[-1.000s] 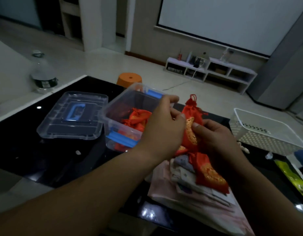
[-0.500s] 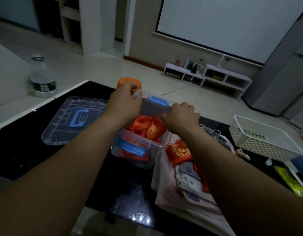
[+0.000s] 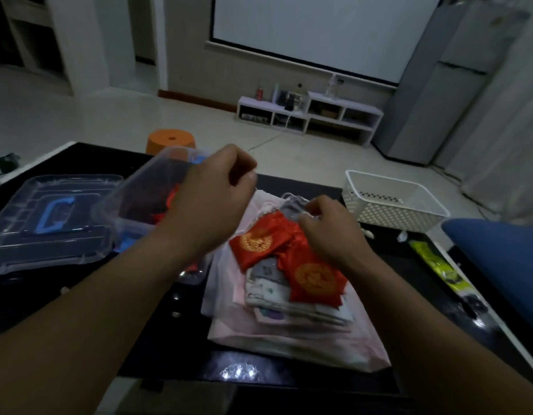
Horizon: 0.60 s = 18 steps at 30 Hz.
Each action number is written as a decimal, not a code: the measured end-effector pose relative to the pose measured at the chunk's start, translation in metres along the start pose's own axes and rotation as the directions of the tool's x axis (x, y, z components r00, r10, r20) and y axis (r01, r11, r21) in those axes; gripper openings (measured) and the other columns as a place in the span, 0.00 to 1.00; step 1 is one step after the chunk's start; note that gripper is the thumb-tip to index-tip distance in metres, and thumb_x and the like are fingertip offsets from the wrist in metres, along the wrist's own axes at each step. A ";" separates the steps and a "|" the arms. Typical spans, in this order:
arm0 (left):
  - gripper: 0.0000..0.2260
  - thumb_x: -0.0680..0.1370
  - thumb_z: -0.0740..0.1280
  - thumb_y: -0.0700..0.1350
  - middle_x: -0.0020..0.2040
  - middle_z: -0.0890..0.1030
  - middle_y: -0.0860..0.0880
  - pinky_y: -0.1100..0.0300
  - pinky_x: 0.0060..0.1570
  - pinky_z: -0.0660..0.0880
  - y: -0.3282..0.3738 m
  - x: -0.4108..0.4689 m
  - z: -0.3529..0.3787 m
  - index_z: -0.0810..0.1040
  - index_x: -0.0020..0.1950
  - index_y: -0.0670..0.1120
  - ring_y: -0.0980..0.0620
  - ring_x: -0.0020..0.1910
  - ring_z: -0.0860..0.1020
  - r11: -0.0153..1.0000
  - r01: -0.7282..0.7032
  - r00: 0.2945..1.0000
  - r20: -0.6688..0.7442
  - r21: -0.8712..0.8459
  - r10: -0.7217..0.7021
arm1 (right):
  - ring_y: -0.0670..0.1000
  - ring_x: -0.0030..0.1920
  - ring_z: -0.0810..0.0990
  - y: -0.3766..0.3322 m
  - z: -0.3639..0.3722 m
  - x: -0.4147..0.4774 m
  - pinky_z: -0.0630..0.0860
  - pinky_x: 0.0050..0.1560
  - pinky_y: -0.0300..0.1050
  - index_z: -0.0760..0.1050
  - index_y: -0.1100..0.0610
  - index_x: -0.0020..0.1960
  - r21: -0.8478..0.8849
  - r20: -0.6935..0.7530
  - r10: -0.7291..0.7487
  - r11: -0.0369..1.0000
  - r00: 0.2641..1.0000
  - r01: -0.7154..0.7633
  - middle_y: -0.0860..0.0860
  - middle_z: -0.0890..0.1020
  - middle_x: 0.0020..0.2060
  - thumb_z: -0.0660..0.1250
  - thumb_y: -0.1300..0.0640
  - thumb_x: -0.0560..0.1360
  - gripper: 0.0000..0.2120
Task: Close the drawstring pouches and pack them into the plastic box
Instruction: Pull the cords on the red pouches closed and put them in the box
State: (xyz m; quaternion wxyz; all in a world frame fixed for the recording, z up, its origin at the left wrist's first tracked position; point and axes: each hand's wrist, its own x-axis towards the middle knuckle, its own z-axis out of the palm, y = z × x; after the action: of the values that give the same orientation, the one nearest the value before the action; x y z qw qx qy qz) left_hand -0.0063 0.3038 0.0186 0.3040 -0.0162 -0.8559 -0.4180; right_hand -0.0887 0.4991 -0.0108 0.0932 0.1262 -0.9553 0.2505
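The clear plastic box with blue latches stands open on the black table, and red pouches show inside it. My left hand hovers over the box's right side with its fingers curled and nothing visible in them. Two red drawstring pouches with gold emblems lie on a stack of grey patterned pouches atop a pink bag. My right hand reaches down onto the stack and pinches the top of the right red pouch, beside a grey pouch.
The box's clear lid with a blue handle lies to the left. A white perforated basket stands at the back right. A yellow-green packet and a blue object are at the right edge. An orange stool stands behind the table.
Both hands have left the box, where a red pouch was set down. My right hand has moved right onto the stack of pouches and my left hand has drawn back over the box's right side.
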 end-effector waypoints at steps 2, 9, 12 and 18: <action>0.05 0.83 0.66 0.45 0.49 0.81 0.57 0.70 0.48 0.73 0.010 -0.008 0.025 0.78 0.58 0.50 0.63 0.50 0.79 0.999 -0.045 0.993 0.107 -0.012 0.046 | 0.56 0.50 0.81 0.023 -0.004 -0.006 0.79 0.53 0.55 0.80 0.58 0.52 0.043 0.009 0.038 0.998 0.999 -0.039 0.54 0.83 0.49 0.66 0.49 0.79 0.12; 0.06 0.82 0.66 0.45 0.51 0.83 0.50 0.56 0.50 0.75 -0.007 -0.011 0.097 0.78 0.58 0.48 0.51 0.51 0.80 0.985 0.075 0.936 0.330 0.155 -0.123 | 0.55 0.54 0.82 0.073 0.001 -0.009 0.78 0.57 0.52 0.83 0.55 0.55 0.079 0.163 0.106 0.990 0.981 -0.120 0.53 0.85 0.54 0.63 0.56 0.80 0.11; 0.05 0.81 0.66 0.49 0.47 0.81 0.49 0.55 0.44 0.70 -0.019 -0.010 0.112 0.77 0.51 0.48 0.48 0.49 0.79 0.932 0.118 0.877 0.404 0.343 -0.260 | 0.57 0.47 0.83 0.082 0.004 -0.010 0.79 0.47 0.50 0.82 0.56 0.44 -0.002 0.200 0.115 0.993 0.973 -0.117 0.54 0.85 0.42 0.63 0.54 0.78 0.11; 0.13 0.78 0.71 0.59 0.46 0.81 0.51 0.54 0.43 0.72 -0.025 -0.017 0.128 0.78 0.49 0.50 0.51 0.45 0.78 0.870 0.150 0.767 0.500 0.469 -0.402 | 0.50 0.33 0.75 0.078 0.009 -0.009 0.66 0.34 0.44 0.74 0.53 0.31 0.062 0.339 0.148 0.982 0.929 -0.179 0.48 0.77 0.30 0.70 0.50 0.77 0.17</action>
State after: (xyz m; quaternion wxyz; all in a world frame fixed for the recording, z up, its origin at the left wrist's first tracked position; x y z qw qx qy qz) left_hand -0.0647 0.3844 -0.0682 -0.0430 0.0484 -0.9665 -0.2483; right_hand -0.1037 0.5616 -0.0562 -0.0968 0.0909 -0.9519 0.2762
